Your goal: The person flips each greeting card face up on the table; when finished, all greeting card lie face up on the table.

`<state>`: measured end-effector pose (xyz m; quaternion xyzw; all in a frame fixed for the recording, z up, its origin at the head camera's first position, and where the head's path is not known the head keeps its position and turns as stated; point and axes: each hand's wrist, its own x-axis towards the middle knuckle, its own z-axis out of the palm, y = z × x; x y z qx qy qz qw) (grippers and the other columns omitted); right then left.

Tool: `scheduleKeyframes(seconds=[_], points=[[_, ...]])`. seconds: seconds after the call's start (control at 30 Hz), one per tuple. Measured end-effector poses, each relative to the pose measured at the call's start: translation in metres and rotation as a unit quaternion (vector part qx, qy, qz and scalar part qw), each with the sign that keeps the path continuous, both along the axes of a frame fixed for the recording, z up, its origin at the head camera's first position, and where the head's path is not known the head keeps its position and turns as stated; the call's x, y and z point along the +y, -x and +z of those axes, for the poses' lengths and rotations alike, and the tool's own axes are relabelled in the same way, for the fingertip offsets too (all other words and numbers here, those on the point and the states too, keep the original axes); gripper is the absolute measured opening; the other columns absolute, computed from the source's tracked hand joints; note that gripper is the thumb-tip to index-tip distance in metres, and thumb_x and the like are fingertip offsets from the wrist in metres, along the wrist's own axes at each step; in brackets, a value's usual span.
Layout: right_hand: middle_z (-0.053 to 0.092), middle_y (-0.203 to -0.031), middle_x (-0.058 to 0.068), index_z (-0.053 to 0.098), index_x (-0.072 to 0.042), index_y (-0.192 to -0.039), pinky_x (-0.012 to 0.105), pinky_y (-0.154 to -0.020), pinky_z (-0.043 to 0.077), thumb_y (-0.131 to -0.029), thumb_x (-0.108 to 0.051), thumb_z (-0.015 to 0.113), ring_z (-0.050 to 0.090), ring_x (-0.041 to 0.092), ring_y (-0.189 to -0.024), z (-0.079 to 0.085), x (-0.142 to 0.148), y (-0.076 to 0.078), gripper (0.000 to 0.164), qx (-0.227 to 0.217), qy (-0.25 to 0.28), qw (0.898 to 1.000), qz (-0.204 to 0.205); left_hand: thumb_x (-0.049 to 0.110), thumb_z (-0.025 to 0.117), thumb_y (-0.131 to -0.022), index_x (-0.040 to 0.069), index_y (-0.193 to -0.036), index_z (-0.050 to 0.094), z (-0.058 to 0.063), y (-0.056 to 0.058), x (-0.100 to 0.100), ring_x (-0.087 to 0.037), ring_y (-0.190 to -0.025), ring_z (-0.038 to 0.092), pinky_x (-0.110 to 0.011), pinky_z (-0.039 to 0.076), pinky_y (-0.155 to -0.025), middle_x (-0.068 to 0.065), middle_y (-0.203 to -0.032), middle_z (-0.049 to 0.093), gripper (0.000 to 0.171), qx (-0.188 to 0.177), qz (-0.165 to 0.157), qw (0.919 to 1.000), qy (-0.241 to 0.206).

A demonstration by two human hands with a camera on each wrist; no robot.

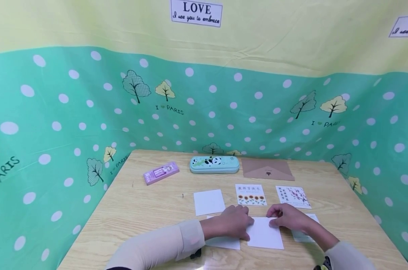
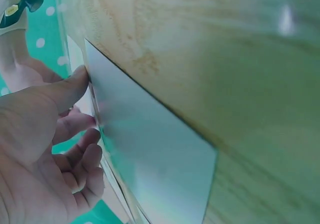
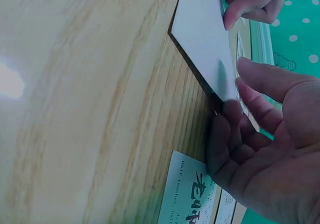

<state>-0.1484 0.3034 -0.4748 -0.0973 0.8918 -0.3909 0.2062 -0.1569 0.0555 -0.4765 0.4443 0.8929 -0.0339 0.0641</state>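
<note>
A blank white card [image 1: 265, 236] lies on the wooden table between both hands. My left hand [image 1: 231, 223] reaches across another white card [image 1: 223, 243], its thumb and forefinger spread along the middle card's left edge. At that card's far right corner is my right hand [image 1: 288, 217], with loosely bent fingers touching the edge. In the right wrist view, the right thumb [image 3: 262, 76] stands apart from the fingers at the card's corner [image 3: 207, 44]. A printed card [image 3: 187, 196] lies under the right hand's side, partly hidden.
Behind the hands lie a blank card [image 1: 209, 202], a sunflower card [image 1: 250, 189] and a blossom card [image 1: 293, 197]. Farther back are a purple box [image 1: 161, 173], a panda pencil case [image 1: 214, 165] and a brown envelope [image 1: 267, 169]. Patterned cloth [image 1: 224, 105] surrounds the table.
</note>
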Motion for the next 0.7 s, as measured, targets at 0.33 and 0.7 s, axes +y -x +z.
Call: scheduleKeyframes(seconds=[0.33,0.7], points=[[0.069,-0.104,0.004,0.071,-0.008,-0.116,0.023,-0.072,0.042,-0.088,-0.011,0.076,0.054,0.015,-0.088,0.001,0.008,0.000,0.028,-0.021,0.008,0.999,0.047,0.058,0.080,-0.080,0.035,-0.134,0.065,-0.003,-0.002,-0.007,-0.006,-0.086,0.050,-0.021,0.036,-0.065,0.009,-0.104,0.060,0.061,-0.031,0.030,0.9978,-0.050],[0.061,-0.087,0.003,0.074,-0.011,-0.104,0.023,-0.065,0.041,-0.090,-0.023,0.076,0.051,0.013,-0.079,0.011,0.008,-0.002,0.019,0.006,0.007,1.000,-0.006,0.047,0.081,-0.084,0.016,-0.134,0.063,-0.007,0.006,-0.016,-0.006,-0.088,0.060,-0.020,0.050,-0.072,0.005,-0.104,0.066,0.062,-0.061,0.114,0.9792,-0.156]])
